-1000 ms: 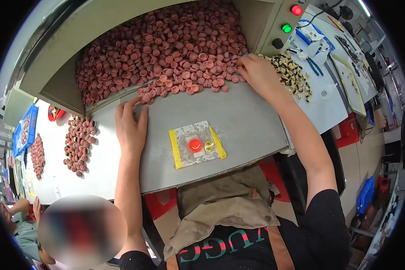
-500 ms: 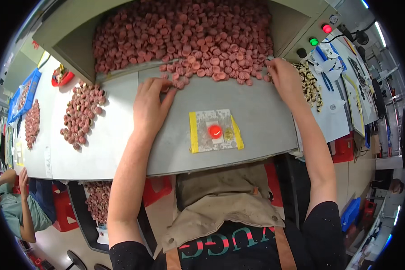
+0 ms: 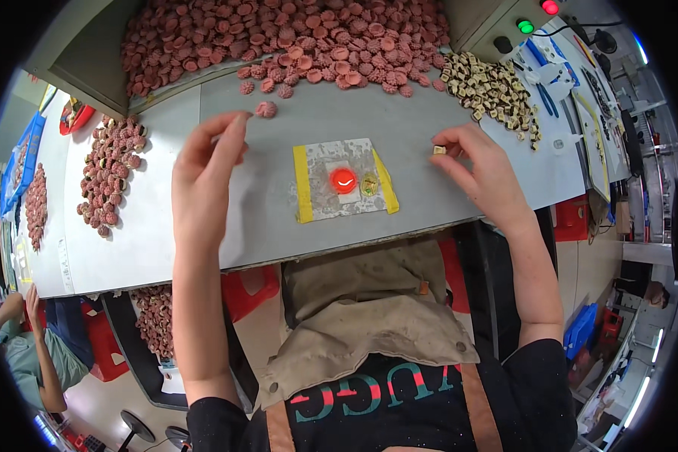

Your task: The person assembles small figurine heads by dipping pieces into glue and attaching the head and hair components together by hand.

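Note:
My left hand (image 3: 209, 158) is over the left part of the grey worktop (image 3: 264, 233), its fingers curled and thumb pressed toward the index finger. Whatever it may grip is hidden. Just beyond its fingertips is a pink, bumpy, berry-like piece (image 3: 266, 109). Between thumb and index finger of my right hand (image 3: 478, 166) is a small cream-and-dark block (image 3: 439, 150). A pale mat (image 3: 320, 200) with yellow tape along two sides lies between the hands. On it are a glowing red disc (image 3: 343, 181) and a small gold round piece (image 3: 369, 184).
A large heap of hollow pink pieces (image 3: 316, 45) fills the far opening. Cream-and-dark blocks (image 3: 490, 87) are piled at far right, beside blue pliers (image 3: 547, 99). Joined pink-and-cream pieces (image 3: 109, 177) lie at left. Green and red lamps (image 3: 525, 26) are on the housing. Another person (image 3: 41, 354) sits at left.
My left hand has drawn back leftward from the pink heap. My right hand has come nearer from the block pile and now shows a small block in its pinch. The view has shifted.

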A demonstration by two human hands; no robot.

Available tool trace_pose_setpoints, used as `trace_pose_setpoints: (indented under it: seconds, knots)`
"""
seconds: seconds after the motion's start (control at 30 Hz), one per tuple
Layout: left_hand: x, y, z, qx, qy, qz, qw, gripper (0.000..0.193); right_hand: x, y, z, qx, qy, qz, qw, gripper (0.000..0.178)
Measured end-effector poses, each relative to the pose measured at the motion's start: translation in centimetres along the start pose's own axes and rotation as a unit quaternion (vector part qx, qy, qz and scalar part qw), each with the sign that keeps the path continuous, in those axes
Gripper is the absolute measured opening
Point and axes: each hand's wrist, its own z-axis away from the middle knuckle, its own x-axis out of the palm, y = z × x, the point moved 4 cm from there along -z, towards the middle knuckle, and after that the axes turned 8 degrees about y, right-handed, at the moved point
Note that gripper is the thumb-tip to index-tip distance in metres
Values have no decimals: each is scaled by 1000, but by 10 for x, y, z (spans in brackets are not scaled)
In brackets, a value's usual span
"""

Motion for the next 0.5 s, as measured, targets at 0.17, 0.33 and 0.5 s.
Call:
trace_pose_setpoints:
  seconds: [0.17, 0.33, 0.5]
  knots:
    - [13, -28, 44, -133, -42, 270, 953, 29, 19, 7, -4, -89, -7, 57, 994, 17]
    - [31, -32, 61, -170, -102, 369, 908, 29, 32, 7, -9, -127, 47, 38, 990, 17]
    - [36, -40, 63, -172, -137, 409, 886, 27, 37, 14, -12, -25, 8, -12, 1000, 23]
